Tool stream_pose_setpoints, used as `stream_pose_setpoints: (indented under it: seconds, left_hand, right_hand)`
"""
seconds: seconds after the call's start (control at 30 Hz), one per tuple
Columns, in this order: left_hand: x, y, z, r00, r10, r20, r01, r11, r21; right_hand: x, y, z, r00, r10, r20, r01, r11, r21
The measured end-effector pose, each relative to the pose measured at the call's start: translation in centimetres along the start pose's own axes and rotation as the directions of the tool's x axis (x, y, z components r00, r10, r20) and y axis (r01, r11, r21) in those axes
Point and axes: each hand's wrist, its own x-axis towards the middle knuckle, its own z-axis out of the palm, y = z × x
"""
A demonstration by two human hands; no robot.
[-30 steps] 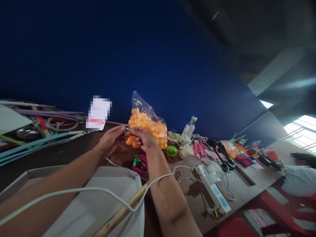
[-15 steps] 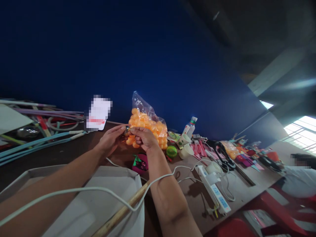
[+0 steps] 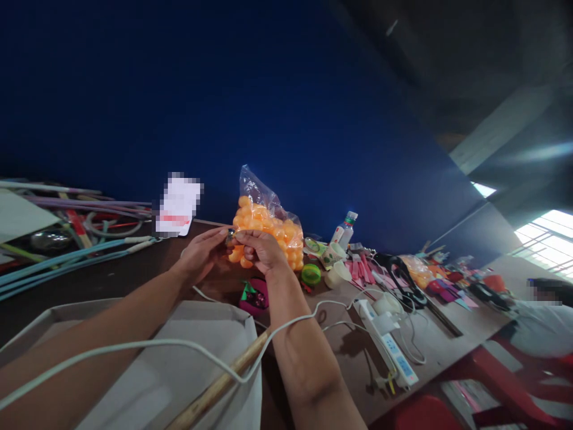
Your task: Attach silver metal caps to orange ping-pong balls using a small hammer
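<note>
My left hand (image 3: pixel 201 254) and my right hand (image 3: pixel 262 248) meet at the fingertips in front of a clear plastic bag of orange balls (image 3: pixel 286 233). Pinched between them is a small, dark, shiny piece (image 3: pixel 230 237), too small to name. Both hands have their fingers closed on it. Just below the right wrist lies a magenta pouch (image 3: pixel 253 297) with a green flap and dark beads in it. A green tape roll (image 3: pixel 310 275) sits to the right of the bag.
A white tray (image 3: pixel 201 322) lies under my forearms, with a wooden stick (image 3: pixel 219 382) and a white cable crossing it. At right are a power strip (image 3: pixel 398 358), a bottle (image 3: pixel 345 232) and pink pieces. Blue-tipped rods (image 3: pixel 67 263) and a phone (image 3: pixel 178 206) stand left.
</note>
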Motion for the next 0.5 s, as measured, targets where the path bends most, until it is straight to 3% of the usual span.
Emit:
stream_pose_setpoints:
  seconds: [0.5]
  left_hand:
    - [-0.08, 0.01, 0.09, 1.000, -0.011, 0.005, 0.011, 1.000, -0.016]
  right_hand:
    - [0.00, 0.06, 0.01, 1.000, 0.004, 0.010, -0.004, 1.000, 0.001]
